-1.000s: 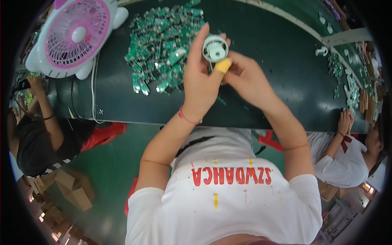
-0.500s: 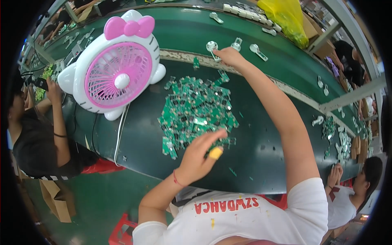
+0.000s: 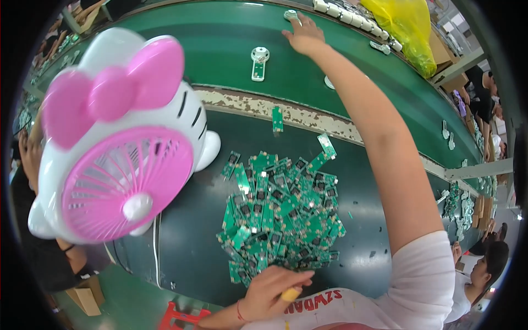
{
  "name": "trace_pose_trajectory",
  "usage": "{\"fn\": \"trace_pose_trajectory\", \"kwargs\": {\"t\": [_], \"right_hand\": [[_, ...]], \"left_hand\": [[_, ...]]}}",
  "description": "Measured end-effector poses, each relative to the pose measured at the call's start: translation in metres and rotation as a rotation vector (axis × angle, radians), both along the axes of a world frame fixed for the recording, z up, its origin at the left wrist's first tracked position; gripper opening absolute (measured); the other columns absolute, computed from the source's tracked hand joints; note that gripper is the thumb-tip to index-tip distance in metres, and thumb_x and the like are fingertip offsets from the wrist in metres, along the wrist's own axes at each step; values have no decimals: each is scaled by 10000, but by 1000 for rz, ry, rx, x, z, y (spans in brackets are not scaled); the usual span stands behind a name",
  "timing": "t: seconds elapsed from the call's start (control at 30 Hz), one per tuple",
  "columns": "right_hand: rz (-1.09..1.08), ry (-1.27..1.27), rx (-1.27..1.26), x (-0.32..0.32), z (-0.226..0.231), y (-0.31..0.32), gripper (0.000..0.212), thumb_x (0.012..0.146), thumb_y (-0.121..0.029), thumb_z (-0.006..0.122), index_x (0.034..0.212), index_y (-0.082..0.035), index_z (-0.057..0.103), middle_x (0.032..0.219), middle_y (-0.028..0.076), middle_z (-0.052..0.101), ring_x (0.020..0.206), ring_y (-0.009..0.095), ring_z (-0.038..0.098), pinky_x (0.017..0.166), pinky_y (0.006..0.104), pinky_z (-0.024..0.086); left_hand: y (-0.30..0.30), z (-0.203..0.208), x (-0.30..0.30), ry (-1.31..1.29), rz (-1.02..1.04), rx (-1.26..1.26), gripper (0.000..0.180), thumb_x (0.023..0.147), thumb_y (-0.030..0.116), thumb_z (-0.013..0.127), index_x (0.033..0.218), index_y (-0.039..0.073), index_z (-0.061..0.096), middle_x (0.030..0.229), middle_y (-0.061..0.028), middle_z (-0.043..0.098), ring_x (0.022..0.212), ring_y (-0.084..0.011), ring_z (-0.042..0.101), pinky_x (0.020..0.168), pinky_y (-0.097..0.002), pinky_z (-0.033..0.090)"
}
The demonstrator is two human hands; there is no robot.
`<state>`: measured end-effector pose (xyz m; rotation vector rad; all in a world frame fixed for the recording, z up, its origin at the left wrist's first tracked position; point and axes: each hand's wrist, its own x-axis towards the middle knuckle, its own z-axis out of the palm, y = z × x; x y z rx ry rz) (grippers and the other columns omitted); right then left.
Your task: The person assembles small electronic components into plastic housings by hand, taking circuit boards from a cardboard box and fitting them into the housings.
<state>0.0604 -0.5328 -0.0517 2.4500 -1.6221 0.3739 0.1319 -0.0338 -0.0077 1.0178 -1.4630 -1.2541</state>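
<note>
My right hand [image 3: 305, 37] reaches far across the green conveyor belt [image 3: 220, 47], thumb spread from the fingers. Its fingertips are at a small white plastic part [image 3: 291, 15]; whether they touch it is hard to tell. Close to me, my left hand [image 3: 269, 291] hovers at the near edge of a heap of green circuit boards [image 3: 280, 209]. Its fingers are stretched loosely and a yellow cover [image 3: 290, 295] wraps one digit. Left of my right hand, a white housing [image 3: 259, 53] with a green board in its handle lies on the belt.
A large white and pink cat-shaped fan [image 3: 121, 132] stands at the left. A worn ledge [image 3: 242, 103] divides table from belt, with a single board [image 3: 278, 119] against it. A yellow plastic bag [image 3: 407, 33] and a row of white parts [image 3: 352, 19] lie at the back right. People work both sides.
My right hand has moved away from the white housing with the board and reached farther over the belt to another white part. The view has shifted, and my left hand sits lower in it.
</note>
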Motion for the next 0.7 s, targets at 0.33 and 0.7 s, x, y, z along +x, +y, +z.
{"fn": "trace_pose_trajectory", "kwargs": {"t": [0.33,0.7], "right_hand": [[135,479,142,-104,-16,-125,392,917,-378,378,1177,-139,547,1266,70,479,1157,261,467,922,382,418],[-189,79,-282,-208,-22,-81,752,790,-578,532,1371,-154,311,1437,81,267,1327,284,248,1024,540,265]], "left_hand": [[-13,5,-1,74,124,17,173,853,106,563,947,-22,632,788,-122,649,665,-254,593,592,-344,447],[-10,-7,-1,47,209,-156,177,798,136,601,896,-9,621,746,-123,645,620,-247,603,545,-339,426]]}}
